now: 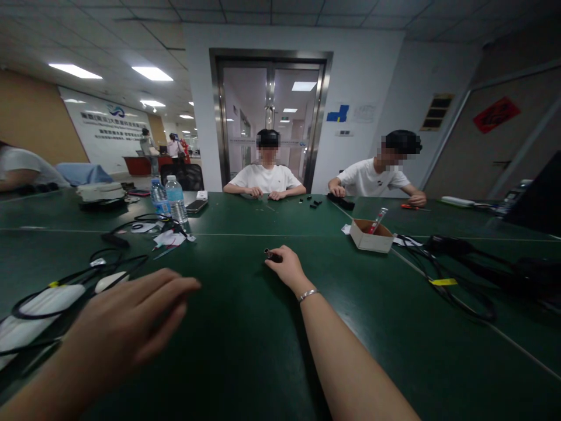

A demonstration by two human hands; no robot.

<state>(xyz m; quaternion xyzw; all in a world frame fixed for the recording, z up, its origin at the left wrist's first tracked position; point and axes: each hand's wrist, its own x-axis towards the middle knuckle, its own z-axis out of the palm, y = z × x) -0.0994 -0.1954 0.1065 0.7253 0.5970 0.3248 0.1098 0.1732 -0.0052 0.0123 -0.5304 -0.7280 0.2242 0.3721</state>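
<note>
My right hand (287, 266) is closed around a small dark cylinder (274, 256) above the middle of the green table (245, 351). The end of the cylinder, round and shiny, points left out of my fingers; its exact kind does not show. A silver bracelet (308, 294) circles my right wrist. Nearer to me on the left, my left hand (127, 321) hovers with fingers stretched toward the right and the thumb apart beneath them. Nothing shows in it. Black cables (94, 263) and a white power strip (39, 313) lie just beyond and left of it.
Two water bottles (175, 199) stand at the back left, near paper scraps (170, 238). An open box (371, 237) holds a clear red-tipped tool (379, 219). More cables (456, 292) lie right. Two people (268, 175) (372, 175) sit across, with small black parts (314, 204) near them.
</note>
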